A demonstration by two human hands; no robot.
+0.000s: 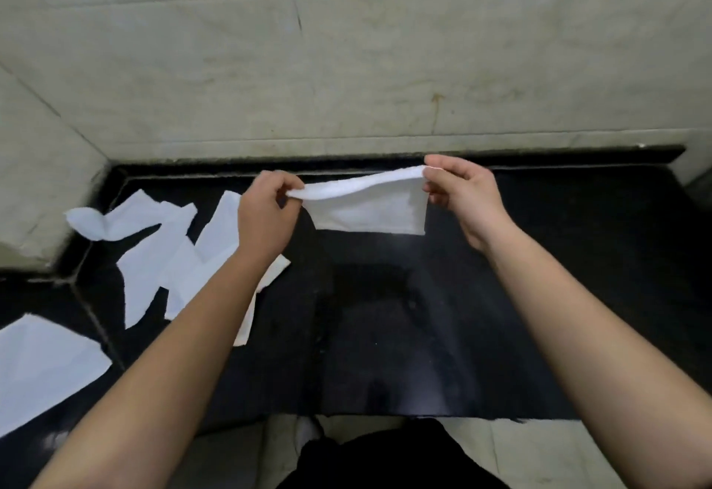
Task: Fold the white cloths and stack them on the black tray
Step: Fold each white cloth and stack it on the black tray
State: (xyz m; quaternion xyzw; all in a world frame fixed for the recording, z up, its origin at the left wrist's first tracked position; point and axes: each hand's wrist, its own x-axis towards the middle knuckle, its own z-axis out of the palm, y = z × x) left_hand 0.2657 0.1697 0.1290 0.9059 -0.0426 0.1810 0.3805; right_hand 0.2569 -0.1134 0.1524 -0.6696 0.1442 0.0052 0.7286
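1. While it hangs doubled over the black worktop [597,257], a white cloth [370,207] is stretched between my two hands, its lower edge just clear of the surface.
2. My left hand [266,215] pinches the cloth's left end between thumb and curled fingers; my right hand [462,195] pinches the upper right corner the same way. Neither holds anything else.
3. To do this fold well, I judge the top edge should be pulled taut and level and the corners matched before lowering. The cloth should then be laid flat and creased with an open palm, so that it stacks squarely.
4. A fainter dark rectangle [424,353] below the cloth may be the black tray; against the dark worktop I cannot tell for sure. No folded cloth lies on it.
5. Count: one cloth in hand; one heap of white cloths [181,265] on the left, overlapping, at least three by my reading, exact number unclear; one lone cloth [42,365] at the lower left edge, apart from the heap.
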